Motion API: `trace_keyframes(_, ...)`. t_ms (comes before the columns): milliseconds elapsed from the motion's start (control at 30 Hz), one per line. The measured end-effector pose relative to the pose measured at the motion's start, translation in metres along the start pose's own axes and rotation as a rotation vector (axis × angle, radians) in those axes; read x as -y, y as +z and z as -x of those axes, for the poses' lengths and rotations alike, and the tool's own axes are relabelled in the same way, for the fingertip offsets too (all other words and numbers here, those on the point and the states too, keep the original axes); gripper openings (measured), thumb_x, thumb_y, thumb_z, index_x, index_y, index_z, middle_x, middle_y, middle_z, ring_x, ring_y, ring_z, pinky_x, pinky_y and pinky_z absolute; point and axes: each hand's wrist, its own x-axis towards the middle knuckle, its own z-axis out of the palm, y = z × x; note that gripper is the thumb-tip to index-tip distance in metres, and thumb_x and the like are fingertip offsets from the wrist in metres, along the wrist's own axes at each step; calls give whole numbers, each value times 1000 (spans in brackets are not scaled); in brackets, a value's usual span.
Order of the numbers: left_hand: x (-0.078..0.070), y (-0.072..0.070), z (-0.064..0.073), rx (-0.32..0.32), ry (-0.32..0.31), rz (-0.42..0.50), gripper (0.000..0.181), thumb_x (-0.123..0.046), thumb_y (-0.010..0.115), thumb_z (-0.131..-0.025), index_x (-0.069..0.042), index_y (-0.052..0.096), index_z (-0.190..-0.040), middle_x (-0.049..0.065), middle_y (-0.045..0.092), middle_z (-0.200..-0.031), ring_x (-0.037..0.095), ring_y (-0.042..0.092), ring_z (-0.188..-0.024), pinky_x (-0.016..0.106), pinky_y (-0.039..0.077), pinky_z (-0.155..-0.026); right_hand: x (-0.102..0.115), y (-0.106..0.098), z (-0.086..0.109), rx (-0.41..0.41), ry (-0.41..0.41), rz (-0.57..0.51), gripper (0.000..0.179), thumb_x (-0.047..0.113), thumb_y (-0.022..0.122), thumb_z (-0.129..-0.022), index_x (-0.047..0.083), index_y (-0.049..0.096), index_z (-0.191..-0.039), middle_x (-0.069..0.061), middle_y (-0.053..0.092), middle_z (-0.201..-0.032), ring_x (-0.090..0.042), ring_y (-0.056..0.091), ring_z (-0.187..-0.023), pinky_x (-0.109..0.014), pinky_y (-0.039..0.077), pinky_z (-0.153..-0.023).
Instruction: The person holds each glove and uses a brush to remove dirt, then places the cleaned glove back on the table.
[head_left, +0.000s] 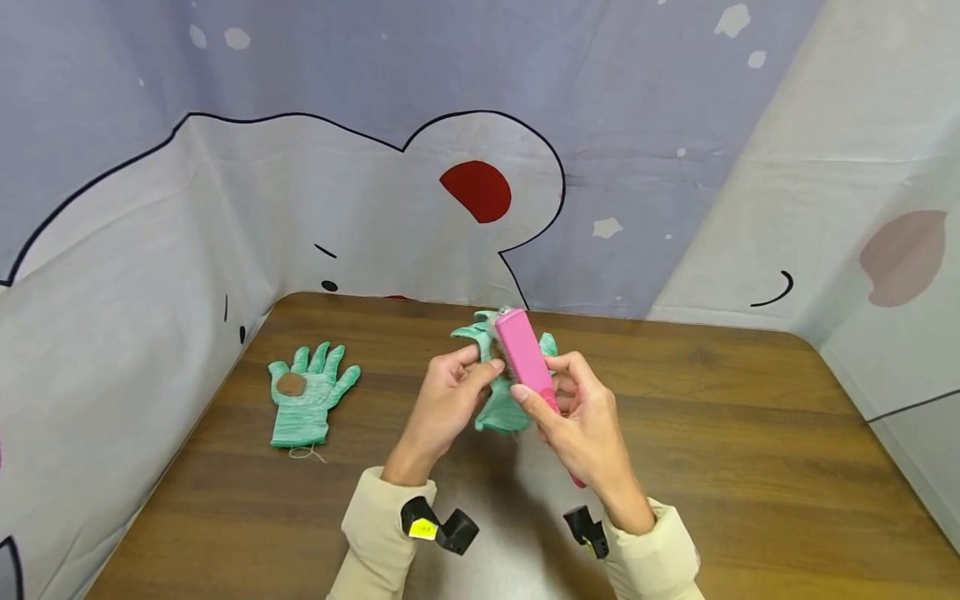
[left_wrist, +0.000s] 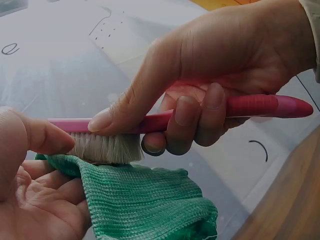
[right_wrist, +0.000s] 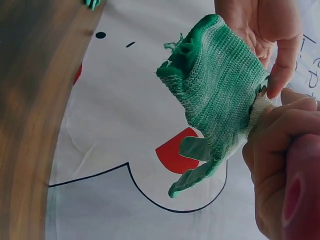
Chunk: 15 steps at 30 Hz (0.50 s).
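Note:
My left hand (head_left: 450,400) pinches a green knitted glove (head_left: 501,408) between thumb and fingers, above the table. In my right hand (head_left: 588,421) is a pink brush (head_left: 525,346), gripped by its handle with the thumb laid along it. The brush's pale bristles (left_wrist: 107,147) touch the glove beside my left thumb, as the left wrist view shows. From the right wrist view, the glove (right_wrist: 220,85) hangs with its frayed cuff and some fingers visible; my right hand hides part of the bristles.
A second green glove (head_left: 303,408) lies flat at the left of the wooden table (head_left: 720,433), with a brown round patch (head_left: 291,383) on it and a loose thread at its cuff. A printed cloth (head_left: 337,192) hangs behind and at the sides.

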Motion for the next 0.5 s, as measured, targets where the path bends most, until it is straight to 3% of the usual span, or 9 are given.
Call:
trace_keyframes(133,0,1,-1,10,7,41,19,-6,50,-93,10,58,-92,0,40,-54,8,37,-50,19,34,-47,4,-2,0,-24,-25,42,30,1,71,-77,-3,53,-101,-15,63,-73,-21,59,-51,-27,47,-42)
trace_keyframes(267,1,2,-2,-18,24,52,21,-8,50,-93,10,54,-83,-1,34,-52,8,32,-46,19,28,-44,0,-2,-1,-49,-53,68,30,1,72,-76,-3,54,-99,-16,65,-76,-30,63,-57,-26,50,-47)
trace_keyframes(367,2,3,-2,-35,33,68,24,-8,50,-93,7,49,-75,-3,27,-51,8,26,-45,21,21,-43,-10,-3,-2,-68,-59,85,31,6,75,-76,1,56,-100,-14,66,-77,-25,64,-57,-26,51,-49)
trace_keyframes(500,3,3,-2,-36,30,102,21,-7,50,-93,9,52,-79,-4,28,-52,7,24,-46,20,21,-43,-24,-6,-3,-99,-70,113,33,15,77,-74,7,59,-100,-8,67,-77,-14,63,-57,-26,51,-49)
